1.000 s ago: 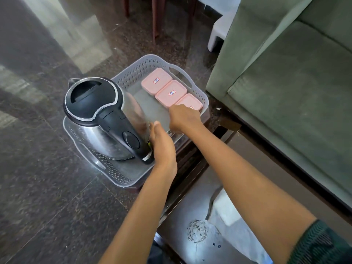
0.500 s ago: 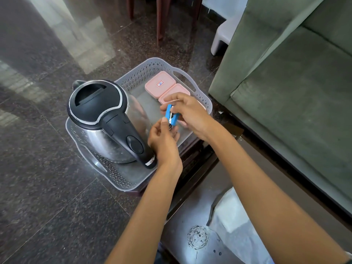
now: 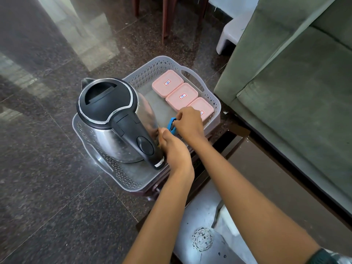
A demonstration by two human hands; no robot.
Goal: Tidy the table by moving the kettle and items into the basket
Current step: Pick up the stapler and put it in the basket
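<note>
The grey perforated basket point(image 3: 122, 174) stands on the far end of the dark, glossy desk point(image 3: 266, 178). The kettle point(image 3: 106, 103) is already inside it, upright in the left half, with its black lid up, its spout pointing away and its black handle running down towards the person. In the right half, three pink boxes point(image 3: 182, 96) with their lids on lie in a row along the right wall, each touching the next (every lid bears a small label, too small to read). The nearest of the three is partly hidden behind the right hand point(image 3: 188, 122).

That hand hovers over the middle of the basket, between the kettle and the boxes. Its grip is closed in a pinch of thumb and fingertips on the upper end of a small blue item point(image 3: 172, 124); what the item is cannot be told. The left hand point(image 3: 174, 149) is just below it, back of the hand up, close beside the kettle's handle, with its fingers curled downward out of sight. Whether its grip holds the blue item's lower end, or anything at all, I cannot tell.

A green sofa point(image 3: 304, 92) runs along the desk's right side. The floor point(image 3: 47, 168) is dark speckled stone, with a white stool point(image 3: 232, 33) and brown chair legs point(image 3: 165, 18) farther off.
</note>
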